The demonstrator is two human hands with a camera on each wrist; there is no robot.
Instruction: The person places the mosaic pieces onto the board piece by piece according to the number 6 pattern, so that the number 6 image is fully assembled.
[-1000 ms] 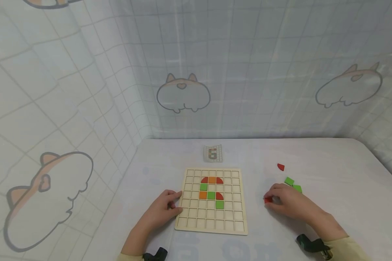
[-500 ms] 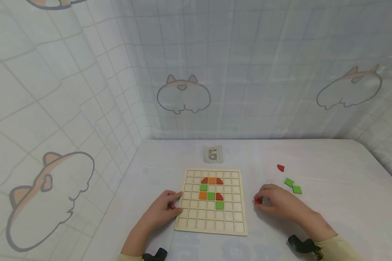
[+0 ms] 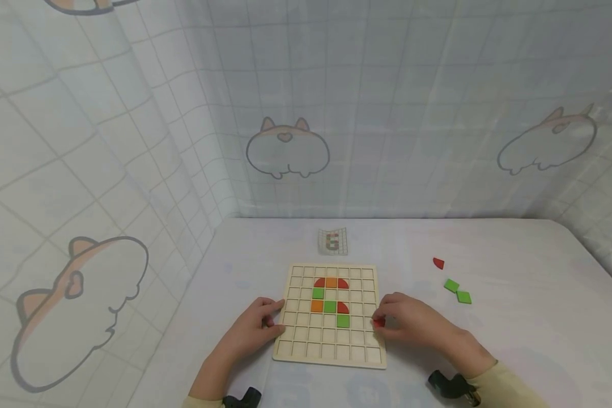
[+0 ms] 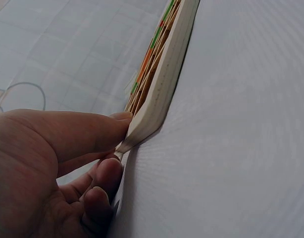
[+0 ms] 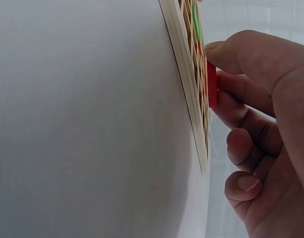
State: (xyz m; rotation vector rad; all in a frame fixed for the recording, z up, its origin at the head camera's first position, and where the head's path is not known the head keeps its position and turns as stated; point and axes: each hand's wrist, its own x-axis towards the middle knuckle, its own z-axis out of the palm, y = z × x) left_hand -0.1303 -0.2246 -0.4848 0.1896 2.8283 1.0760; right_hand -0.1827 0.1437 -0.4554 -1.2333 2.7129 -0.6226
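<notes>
The right hand [image 3: 408, 320] pinches a red quarter-circle tile [image 3: 379, 322] between thumb and fingers, over the right edge of a wooden grid board [image 3: 357, 351]. In the right wrist view the red tile [image 5: 212, 87] stands edge-on, close over the board's cells. The left hand [image 3: 252, 328] holds the board's left edge; its thumb and fingertips are at the rim of the board [image 4: 162, 74] in the left wrist view, the other fingers curled. Set in the board are red quarter tiles [image 3: 343, 307], orange squares [image 3: 317, 306] and green squares [image 3: 343, 321].
Behind the board lies a small pattern card [image 3: 332, 242] with a printed coloured figure. To the right on the white table are two green square tiles [image 3: 463, 297] and one red quarter tile [image 3: 438, 263]. A patterned curtain [image 3: 387, 170] hangs at the table's back.
Carrying the red tile, the right hand has moved left from beside the green tiles to the board's right edge. The left hand and the board have stayed put.
</notes>
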